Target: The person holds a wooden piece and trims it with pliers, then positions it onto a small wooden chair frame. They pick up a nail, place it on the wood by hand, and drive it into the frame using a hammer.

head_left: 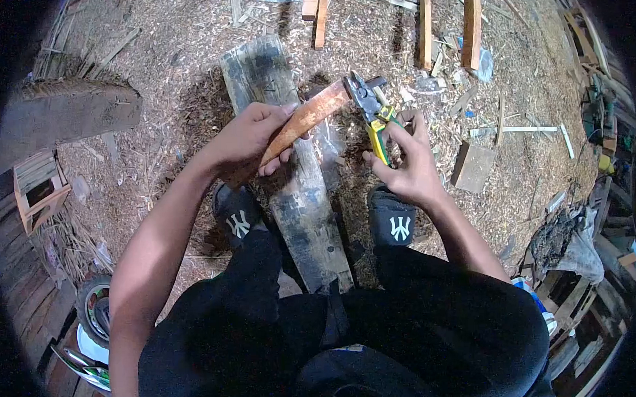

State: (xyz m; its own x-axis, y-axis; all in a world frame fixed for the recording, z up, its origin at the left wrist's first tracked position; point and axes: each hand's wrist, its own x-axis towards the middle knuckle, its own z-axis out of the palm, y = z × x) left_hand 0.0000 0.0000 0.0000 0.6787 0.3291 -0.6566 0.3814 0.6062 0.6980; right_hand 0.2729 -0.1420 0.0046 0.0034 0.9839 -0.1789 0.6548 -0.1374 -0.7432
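Note:
My left hand [256, 134] is closed around a flat reddish-brown strip [312, 118], thumb on top and fingers curled beneath. The strip slants up to the right, over a weathered wooden beam [297, 192] lying between my feet. Pliers [365, 102] with dark metal jaws and yellow-green handles are in my right hand [409, 160]. Its fingers wrap the handles, and the jaws point up, right at the strip's far end. A dark narrow piece [375, 82] shows just behind the jaws.
Wood shavings cover the ground [174, 84]. Several cut timber pieces [472, 25] lie at the top, and a wooden block [473, 166] sits to the right. A thick plank [77, 112] juts in from the left, above a small wooden frame [41, 191]. A wheel [94, 308] stands lower left.

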